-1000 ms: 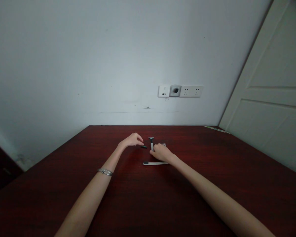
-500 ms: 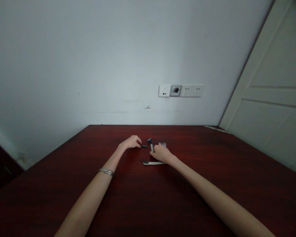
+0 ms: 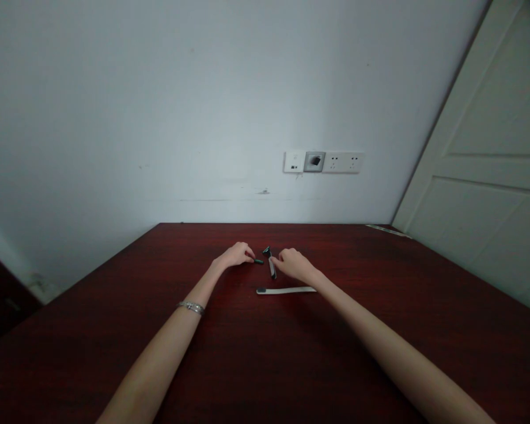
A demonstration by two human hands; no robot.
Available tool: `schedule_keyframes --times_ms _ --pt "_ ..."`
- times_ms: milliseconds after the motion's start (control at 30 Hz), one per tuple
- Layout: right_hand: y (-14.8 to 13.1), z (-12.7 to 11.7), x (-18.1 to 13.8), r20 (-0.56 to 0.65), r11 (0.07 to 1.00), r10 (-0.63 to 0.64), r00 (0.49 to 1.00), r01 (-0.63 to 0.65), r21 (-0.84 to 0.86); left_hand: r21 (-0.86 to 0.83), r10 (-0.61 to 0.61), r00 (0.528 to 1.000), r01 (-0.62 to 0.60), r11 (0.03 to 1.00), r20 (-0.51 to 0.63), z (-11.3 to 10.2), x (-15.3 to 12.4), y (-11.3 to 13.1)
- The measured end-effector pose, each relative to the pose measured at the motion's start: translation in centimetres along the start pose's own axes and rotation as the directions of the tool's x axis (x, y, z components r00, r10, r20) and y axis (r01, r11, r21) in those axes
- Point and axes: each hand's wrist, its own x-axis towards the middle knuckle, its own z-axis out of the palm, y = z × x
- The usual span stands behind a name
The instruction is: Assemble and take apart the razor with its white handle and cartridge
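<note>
While both my arms reach forward over the dark red table (image 3: 229, 353), everything I'm handling sits around the razor (image 3: 272, 270), which lies aslant with its dark head pointing away from me. My right hand (image 3: 294, 263) is just right of the razor, thumb and fingertips at its handle; I can't tell whether they are closed on it or only resting against it. My left hand (image 3: 238, 254) is left of the razor, fingers curled in. The pale strip with a dark end (image 3: 287, 291) lies nearer me than the razor, crosswise. Smallest is the dark green piece (image 3: 258, 261), just left of the razor, at my left fingertips; whether I'm pinching it or merely touching it doesn't show. I'd judge a light touch best here: handle steadied low, skin clear of the head, small piece taken by its end.
</note>
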Motion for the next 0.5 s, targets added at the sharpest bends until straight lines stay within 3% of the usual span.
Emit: schedule_keyframes --times_ms 200,500 --pt "2.4 -2.5 0.7 -0.097 0.997 -0.030 0.995 0.037 0.073 0.000 0.018 0.999 -0.018 1.000 -0.027 0.1 0.0 0.2" --pt "4.8 -3.1 1.2 -0.174 0.936 -0.258 0.950 0.291 0.200 -0.066 0.036 0.985 -0.047 0.997 -0.167 -0.1 0.4 2.6"
